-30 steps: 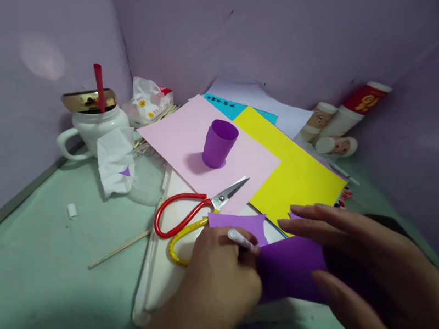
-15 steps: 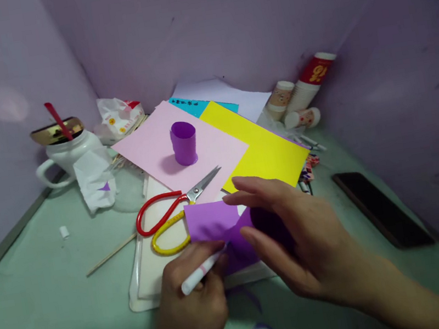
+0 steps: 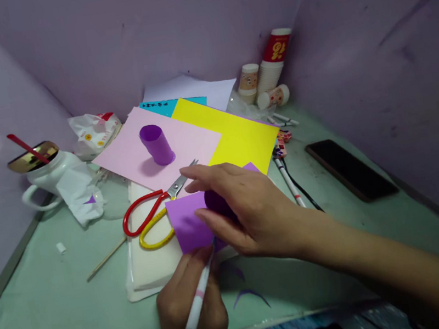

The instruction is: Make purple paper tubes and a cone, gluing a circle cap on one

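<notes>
While the left hand (image 3: 177, 318) is pinching a white pen (image 3: 197, 300) between thumb and curled fingers, its tip meeting the purple paper (image 3: 187, 225), the right hand (image 3: 247, 210) is arching over that sheet with fingers loosely spread, and red-and-yellow scissors (image 3: 176, 185) are lying just beyond those fingertips

Left hand (image 3: 193, 316), at the near edge of the counter (image 3: 61, 323), is closed in a writing grip. The right forearm (image 3: 385, 266) reaches in from the near right corner. Right hand (image 3: 247, 210) is palm down, thumb and fingers curled in a loose clasp.
</notes>
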{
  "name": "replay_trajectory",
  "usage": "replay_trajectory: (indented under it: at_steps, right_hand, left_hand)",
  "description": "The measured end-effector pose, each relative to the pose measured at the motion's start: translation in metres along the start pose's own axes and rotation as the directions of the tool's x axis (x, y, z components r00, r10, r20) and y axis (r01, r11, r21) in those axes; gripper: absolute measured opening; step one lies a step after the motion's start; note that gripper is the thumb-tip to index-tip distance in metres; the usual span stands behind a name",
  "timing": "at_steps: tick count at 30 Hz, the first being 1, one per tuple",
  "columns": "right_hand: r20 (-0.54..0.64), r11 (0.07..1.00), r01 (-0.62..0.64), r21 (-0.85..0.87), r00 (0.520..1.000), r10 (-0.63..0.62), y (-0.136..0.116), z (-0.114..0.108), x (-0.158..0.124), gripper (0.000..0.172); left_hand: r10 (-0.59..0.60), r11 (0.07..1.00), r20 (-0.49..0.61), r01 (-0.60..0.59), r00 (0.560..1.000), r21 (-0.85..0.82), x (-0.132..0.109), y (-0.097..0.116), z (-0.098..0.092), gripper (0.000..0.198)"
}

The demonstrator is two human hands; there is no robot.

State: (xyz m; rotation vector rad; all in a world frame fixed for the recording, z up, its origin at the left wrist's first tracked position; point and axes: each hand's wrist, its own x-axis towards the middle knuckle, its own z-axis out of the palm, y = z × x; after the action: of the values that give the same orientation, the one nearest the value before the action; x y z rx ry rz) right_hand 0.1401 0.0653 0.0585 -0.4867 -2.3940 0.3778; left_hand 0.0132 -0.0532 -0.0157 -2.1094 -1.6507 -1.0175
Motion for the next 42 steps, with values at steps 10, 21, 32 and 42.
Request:
replay_trajectory:
  at_steps: [10,21,32,42]
  right_hand:
    - [0.077,0.998,-0.066,0.020,0.995,0.064,0.000,-0.002,0.001,0.044]
    - [0.074,0.998,-0.059,0.030,0.996,0.057,0.000,-0.002,0.001,0.046]
    - [0.040,0.999,-0.032,-0.005,0.999,0.032,0.000,0.000,0.000,0.044]
    - [0.052,0.998,-0.060,-0.006,0.997,0.060,-0.002,-0.003,0.000,0.041]
  left_hand:
    - [-0.031,0.999,0.075,0.028,0.997,0.037,-0.016,0.020,0.005,0.021]
    - [0.002,0.992,0.009,0.000,1.000,-0.127,-0.004,0.012,0.021,0.023]
    - [-0.155,0.968,0.153,0.181,0.976,-0.173,0.006,-0.007,-0.009,0.017]
    - [-0.369,0.853,0.232,0.427,0.900,-0.301,0.030,-0.019,-0.012,0.017]
